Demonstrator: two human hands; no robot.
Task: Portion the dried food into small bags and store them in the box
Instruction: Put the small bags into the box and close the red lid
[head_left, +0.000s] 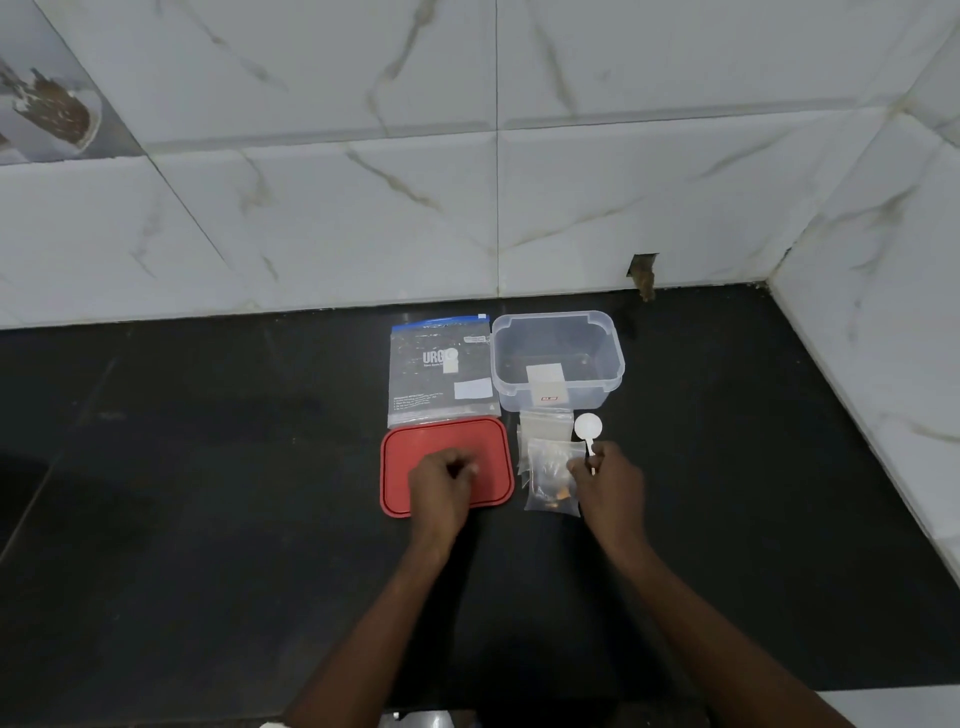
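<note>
Your right hand (610, 480) pinches the white scoop (588, 432) by its handle, bowl pointing away from the grip. Just left of that grip lies a small bag (551, 478) holding dried pieces, atop empty bags. Judged light, limp, slippery: take it at the top edge. Beyond the scoop sits the clear box (558, 358). Your left hand (441, 480) rests curled, empty, on the red lid (447, 462).

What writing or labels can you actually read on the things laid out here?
"URG": large white letters on the big zip bag; the rest is cut off by a sticker.
Small print lower on that bag: too blurred.
Red mark on the clear box label: too small to read.
</note>
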